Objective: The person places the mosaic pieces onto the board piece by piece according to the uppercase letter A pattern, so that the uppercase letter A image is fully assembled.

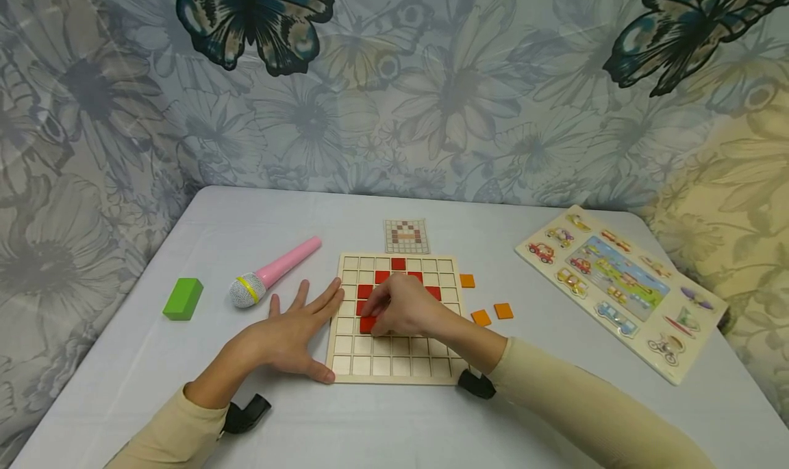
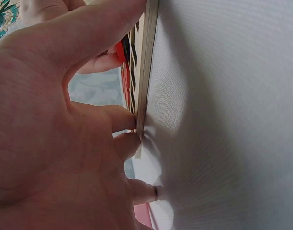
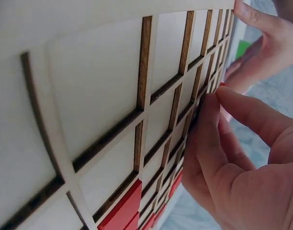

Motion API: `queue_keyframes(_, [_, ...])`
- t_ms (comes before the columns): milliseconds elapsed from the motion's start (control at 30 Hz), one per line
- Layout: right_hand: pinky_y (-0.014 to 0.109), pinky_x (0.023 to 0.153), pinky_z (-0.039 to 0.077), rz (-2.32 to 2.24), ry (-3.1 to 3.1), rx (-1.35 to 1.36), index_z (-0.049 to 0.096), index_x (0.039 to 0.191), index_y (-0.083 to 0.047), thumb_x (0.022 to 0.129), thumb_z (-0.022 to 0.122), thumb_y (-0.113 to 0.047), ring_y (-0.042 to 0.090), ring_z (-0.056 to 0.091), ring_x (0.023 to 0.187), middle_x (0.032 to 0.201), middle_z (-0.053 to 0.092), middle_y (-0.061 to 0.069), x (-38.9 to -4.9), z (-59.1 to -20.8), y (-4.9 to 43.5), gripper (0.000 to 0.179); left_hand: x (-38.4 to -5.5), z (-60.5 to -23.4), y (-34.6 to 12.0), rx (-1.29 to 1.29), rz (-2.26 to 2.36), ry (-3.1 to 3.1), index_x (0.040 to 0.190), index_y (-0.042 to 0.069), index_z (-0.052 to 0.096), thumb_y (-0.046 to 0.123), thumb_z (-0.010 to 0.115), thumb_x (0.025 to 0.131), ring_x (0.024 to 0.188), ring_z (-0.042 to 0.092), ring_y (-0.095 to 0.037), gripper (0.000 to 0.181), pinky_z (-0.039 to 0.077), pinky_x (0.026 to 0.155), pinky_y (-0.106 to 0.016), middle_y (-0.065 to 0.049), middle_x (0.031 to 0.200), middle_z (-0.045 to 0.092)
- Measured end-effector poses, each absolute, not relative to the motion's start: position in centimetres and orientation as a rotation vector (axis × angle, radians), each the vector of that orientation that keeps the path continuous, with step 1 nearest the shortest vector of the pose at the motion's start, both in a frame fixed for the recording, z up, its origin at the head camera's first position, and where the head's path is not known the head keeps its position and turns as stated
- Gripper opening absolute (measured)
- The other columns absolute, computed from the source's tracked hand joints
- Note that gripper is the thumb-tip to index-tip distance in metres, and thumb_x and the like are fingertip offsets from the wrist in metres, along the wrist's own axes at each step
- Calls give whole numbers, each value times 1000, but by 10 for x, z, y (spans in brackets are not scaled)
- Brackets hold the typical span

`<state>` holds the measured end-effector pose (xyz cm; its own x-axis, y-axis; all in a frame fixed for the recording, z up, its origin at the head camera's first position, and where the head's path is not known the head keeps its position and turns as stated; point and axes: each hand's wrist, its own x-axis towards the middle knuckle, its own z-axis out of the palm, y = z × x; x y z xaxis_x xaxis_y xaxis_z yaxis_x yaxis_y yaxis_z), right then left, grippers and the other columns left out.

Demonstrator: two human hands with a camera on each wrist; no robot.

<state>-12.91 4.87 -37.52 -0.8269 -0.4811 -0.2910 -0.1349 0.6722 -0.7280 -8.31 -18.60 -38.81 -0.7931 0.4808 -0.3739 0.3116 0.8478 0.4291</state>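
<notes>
A wooden grid board (image 1: 394,366) lies flat on the white table, with several red square tiles (image 1: 398,264) set in its cells. My right hand (image 1: 403,306) reaches over the board and pinches a red tile (image 1: 367,325) at the lower left of the red ones. That tile (image 2: 120,51) looks tilted at the fingertips in the left wrist view. With fingers spread, my left hand (image 1: 290,335) touches the board's left edge, thumb at the near corner. Some of the cells beneath the right hand are hidden. A small pattern card (image 1: 406,237) lies just beyond the board.
Orange tiles (image 1: 503,311) lie right of the board, one close to its edge. Farther right is a picture puzzle board (image 1: 622,294) with vehicle pieces. A pink toy microphone (image 1: 290,262) and a green block (image 1: 183,299) lie on the left. A patterned cloth hangs behind the table.
</notes>
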Motion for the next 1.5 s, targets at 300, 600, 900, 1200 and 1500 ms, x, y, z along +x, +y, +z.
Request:
queue_keyframes(300, [27,67,55,-973,2436,-492,82,85,-15,72,88,2,15,63,78,77,71,-3,-129,-374,43,23,-83,-388,-187,577,489,2543,169,15,13,60,90,71,158,-6,-54,133,0,108,-89,2,178,-4])
queue_keyframes(600, [24,66,54,-964,2447,-522,82,86,-11,71,90,3,13,63,76,76,71,-3,-128,-374,40,22,-83,-389,-187,583,488,2544,169,15,12,60,90,70,157,-7,-55,133,-1,107,-89,1,178,-4])
queue_keyframes(900, [24,66,53,-959,2456,-532,82,85,-11,70,91,3,13,62,75,75,70,-3,-129,-376,39,22,-82,-388,-187,579,488,2542,169,15,12,60,90,70,157,-7,-54,133,-1,107,-89,1,178,-4])
queue_keyframes(1200, [25,68,54,-963,2433,-550,82,86,-13,72,90,2,12,63,75,78,72,-3,-129,-375,42,22,-82,-388,-186,586,487,2545,169,14,13,62,89,70,157,-6,-55,134,0,107,-89,1,178,-4])
queue_keyframes(1500, [27,68,56,-1003,2389,-574,83,86,-15,73,87,2,12,66,72,79,74,-3,-127,-371,49,22,-82,-388,-186,585,494,2548,169,14,13,61,90,70,157,-6,-55,134,-1,107,-89,0,178,-3])
